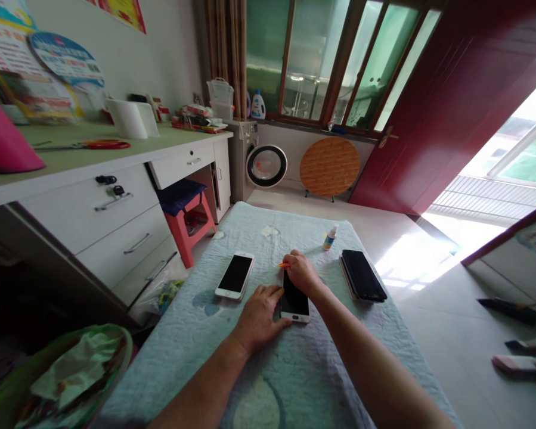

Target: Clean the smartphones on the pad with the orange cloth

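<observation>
Right hand [300, 271] pinches an orange tool [284, 265] near the top of the middle phone [295, 302], flat on the blue cloth [268, 238], left hand [259, 316] gripping its left edge, and one overhard push could skid the tool, scratching the screen [296, 296]!

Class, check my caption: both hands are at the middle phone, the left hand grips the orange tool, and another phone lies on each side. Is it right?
Not quite: the orange tool is in the right hand, not the left hand, as the head view shows. The rest, about the middle phone and its neighbours, stands.
</observation>
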Tool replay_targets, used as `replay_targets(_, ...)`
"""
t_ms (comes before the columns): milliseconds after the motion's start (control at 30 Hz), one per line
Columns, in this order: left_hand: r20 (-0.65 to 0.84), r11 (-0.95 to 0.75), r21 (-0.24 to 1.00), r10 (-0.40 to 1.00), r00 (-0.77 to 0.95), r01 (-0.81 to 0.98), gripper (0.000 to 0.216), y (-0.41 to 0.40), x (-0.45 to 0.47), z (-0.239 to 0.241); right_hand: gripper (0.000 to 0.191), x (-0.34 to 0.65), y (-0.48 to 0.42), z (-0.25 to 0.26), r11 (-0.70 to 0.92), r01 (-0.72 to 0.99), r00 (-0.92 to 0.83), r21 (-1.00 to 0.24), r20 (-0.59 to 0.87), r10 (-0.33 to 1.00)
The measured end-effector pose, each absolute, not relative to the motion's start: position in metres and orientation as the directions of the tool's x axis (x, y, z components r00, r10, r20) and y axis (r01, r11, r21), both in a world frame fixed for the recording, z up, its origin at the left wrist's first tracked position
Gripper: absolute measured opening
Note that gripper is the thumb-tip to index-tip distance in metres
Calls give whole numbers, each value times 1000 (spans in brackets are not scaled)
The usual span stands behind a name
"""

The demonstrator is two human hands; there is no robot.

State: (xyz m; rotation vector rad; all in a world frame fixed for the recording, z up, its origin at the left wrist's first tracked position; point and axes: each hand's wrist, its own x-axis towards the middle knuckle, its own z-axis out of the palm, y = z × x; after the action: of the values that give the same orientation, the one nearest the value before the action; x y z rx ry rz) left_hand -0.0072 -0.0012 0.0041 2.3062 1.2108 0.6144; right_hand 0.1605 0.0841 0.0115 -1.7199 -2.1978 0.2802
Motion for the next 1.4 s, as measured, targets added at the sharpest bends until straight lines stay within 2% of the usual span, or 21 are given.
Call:
replay_targets(467,182,-513,545,844,504,663,57,-3,-6,4,21,206,64,17,140,938,-106,-317,122,987)
replay_targets(633,182,-511,555,845,503,657,57,-2,-6,1,18,178,75,13,172,935,-140,-311,124,982)
replay_targets(833,218,-522,582,839,498,624,55,-2,-7,-1,24,161,74,16,240,917,-221,-320,94,971)
replay_targets(933,267,-513,603,851,452,611,64,-1,-8,-9,23,161,58,19,259,909,-246,-328,82,966)
replay_targets(1033,316,-513,617,856,409,597,79,0,-8,-19,23,161,34,18,339,862,-316,-377,123,941)
replay_targets(1100,332,-526,609,849,411,594,80,2,-8,-23,24,160,16,16,436,785,-410,-439,159,898)
replay_targets(1267,311,-555,580,828,468,596,55,5,-8,-18,15,160,-18,18,508,666,-487,-546,198,851)
replay_targets(1400,255,-543,581,829,499,606,49,4,-9,-10,19,172,-28,24,478,662,-481,-577,161,862)
